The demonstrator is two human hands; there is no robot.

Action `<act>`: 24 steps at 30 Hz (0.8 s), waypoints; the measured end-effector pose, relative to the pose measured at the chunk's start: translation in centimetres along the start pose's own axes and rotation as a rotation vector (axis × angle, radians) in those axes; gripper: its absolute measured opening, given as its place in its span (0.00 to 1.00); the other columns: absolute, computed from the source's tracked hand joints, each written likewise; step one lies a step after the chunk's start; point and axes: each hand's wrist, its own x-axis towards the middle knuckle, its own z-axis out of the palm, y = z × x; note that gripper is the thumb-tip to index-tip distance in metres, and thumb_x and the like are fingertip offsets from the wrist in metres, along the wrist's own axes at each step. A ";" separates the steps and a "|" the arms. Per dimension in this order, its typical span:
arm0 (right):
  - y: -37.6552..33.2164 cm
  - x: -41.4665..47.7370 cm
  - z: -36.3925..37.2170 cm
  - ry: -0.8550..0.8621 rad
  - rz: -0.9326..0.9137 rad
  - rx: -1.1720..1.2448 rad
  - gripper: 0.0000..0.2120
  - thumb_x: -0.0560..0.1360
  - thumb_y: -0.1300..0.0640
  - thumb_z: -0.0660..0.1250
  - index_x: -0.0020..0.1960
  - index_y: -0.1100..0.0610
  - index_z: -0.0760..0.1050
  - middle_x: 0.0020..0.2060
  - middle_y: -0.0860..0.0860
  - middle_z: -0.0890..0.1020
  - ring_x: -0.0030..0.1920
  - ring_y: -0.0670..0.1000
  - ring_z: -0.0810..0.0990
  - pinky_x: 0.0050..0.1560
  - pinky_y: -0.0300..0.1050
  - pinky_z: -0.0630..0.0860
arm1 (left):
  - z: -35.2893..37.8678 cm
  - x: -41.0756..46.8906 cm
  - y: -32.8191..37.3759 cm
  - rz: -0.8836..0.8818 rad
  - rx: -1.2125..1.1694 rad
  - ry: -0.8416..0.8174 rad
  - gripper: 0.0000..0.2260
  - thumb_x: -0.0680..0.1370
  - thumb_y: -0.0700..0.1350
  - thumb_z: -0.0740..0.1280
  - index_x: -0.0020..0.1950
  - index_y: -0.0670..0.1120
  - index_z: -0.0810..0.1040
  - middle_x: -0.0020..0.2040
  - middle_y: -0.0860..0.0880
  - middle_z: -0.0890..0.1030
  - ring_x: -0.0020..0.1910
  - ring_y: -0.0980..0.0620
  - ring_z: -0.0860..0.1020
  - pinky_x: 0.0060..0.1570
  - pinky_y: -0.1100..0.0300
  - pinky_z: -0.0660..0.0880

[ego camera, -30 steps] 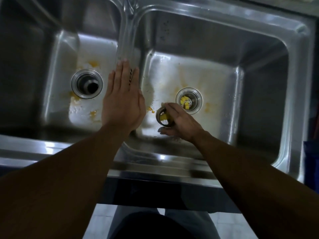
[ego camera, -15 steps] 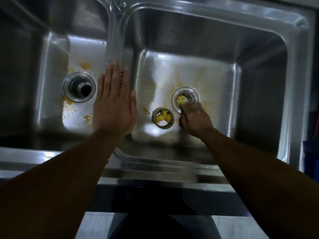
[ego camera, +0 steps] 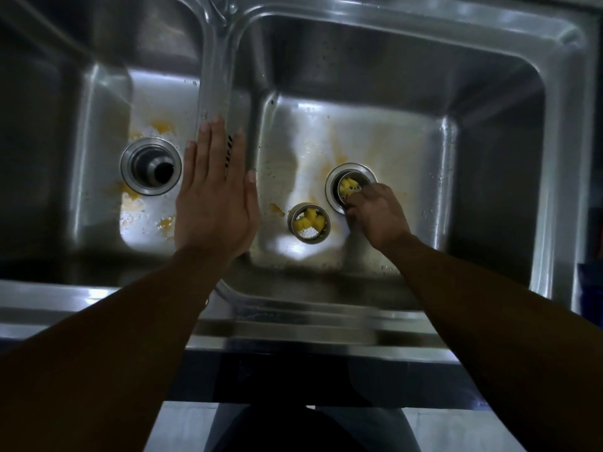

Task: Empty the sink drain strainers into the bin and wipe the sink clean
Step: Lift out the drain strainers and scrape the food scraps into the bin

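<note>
Since a moment ago, the right hand (ego camera: pixel 378 213) is reaching into the right drain, fingers pinching the second strainer (ego camera: pixel 349 187); the first strainer (ego camera: pixel 309 223) is standing beside it. Left hand (ego camera: pixel 215 197) is lying spread on the sink (ego camera: pixel 217 76) divider. Wet scraps could be spilling if it tilts.

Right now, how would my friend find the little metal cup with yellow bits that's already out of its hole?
Look in the right basin of the steel double sink. On its floor, between the flat left hand and the drain the right hand is reaching into, stands the loose strainer. Unlike the other, it sits free on the floor.
</note>
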 end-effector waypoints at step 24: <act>-0.6 -6.5 -4.2 -0.047 0.103 0.299 0.40 0.74 0.44 0.71 0.79 0.51 0.56 0.70 0.56 0.65 0.67 0.58 0.71 0.65 0.57 0.76 | -1.6 -1.9 1.2 -0.016 -0.165 -0.118 0.30 0.85 0.55 0.49 0.82 0.40 0.50 0.83 0.39 0.52 0.83 0.44 0.49 0.82 0.45 0.48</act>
